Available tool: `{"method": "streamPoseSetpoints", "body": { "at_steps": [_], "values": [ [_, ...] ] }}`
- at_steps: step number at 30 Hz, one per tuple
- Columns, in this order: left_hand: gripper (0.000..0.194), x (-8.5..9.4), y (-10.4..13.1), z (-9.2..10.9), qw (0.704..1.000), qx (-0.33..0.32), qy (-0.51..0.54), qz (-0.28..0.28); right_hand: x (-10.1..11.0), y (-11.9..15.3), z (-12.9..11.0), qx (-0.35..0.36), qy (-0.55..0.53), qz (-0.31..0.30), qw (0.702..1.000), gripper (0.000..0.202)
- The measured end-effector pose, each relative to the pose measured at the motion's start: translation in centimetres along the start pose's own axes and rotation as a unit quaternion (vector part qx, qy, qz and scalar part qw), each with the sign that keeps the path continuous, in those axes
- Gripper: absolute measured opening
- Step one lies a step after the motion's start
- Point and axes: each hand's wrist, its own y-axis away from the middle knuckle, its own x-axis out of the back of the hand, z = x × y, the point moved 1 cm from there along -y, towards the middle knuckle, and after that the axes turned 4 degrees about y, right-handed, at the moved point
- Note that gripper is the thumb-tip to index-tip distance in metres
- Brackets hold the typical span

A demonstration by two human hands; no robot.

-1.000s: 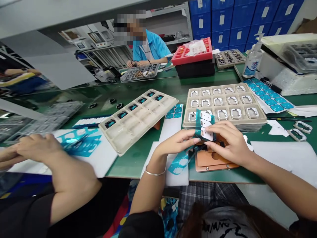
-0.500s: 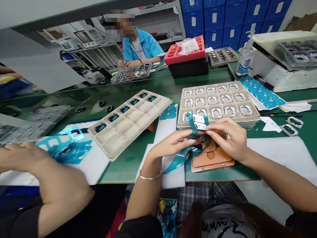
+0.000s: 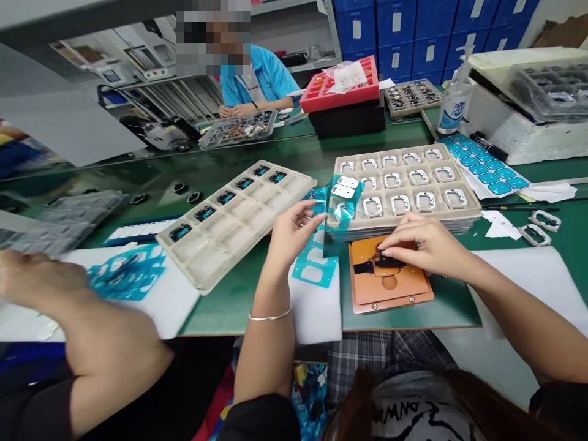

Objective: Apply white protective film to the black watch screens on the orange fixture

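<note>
My left hand (image 3: 296,231) is closed on a blue film sheet (image 3: 342,202), which stands up in front of the white-frame tray and carries two white pieces near its top. My right hand (image 3: 416,245) pinches a small black part (image 3: 386,260) at the orange fixture (image 3: 390,283). Under my left hand, more blue film with cut-outs (image 3: 315,269) hangs over a white foam sheet (image 3: 321,312). Behind the fixture is a beige tray (image 3: 407,214) of white frames (image 3: 425,201). To the left, a tilted beige tray (image 3: 215,263) holds several black parts with blue faces.
A co-worker's arm (image 3: 105,331) reaches in at the left, by blue film scraps (image 3: 131,272). Across the table sits a person in blue (image 3: 271,76). A red tray (image 3: 340,89), a sanitizer bottle (image 3: 454,107) and a blue sticker sheet (image 3: 487,168) are farther back. Two loose frames (image 3: 537,234) lie right.
My left hand has moved left with the film, away from my right hand. My right hand has let go of the film and come down to the black part, uncovering the orange fixture.
</note>
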Motion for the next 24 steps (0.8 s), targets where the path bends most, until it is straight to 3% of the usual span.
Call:
{"method": "streamPoseSetpoints", "body": {
  "at_steps": [3, 6, 24],
  "values": [
    [0.039, -0.5, -0.4, -0.7, 0.992, -0.061, -0.113, 0.019, -0.7, 0.1, 0.3, 0.020, 0.014, -0.038, 0.999, 0.012],
    [0.040, -1.0, -0.6, -0.9, 0.982, -0.097, -0.163, 0.014, -1.2, 0.1, 0.6, 0.027, 0.037, -0.052, 0.998, 0.012],
    [0.034, -2.0, 0.4, 0.4, 0.980, -0.135, -0.143, 0.026, -2.1, 0.0, 1.4, 0.062, 0.091, -0.055, 0.992, 0.016]
  ]
}}
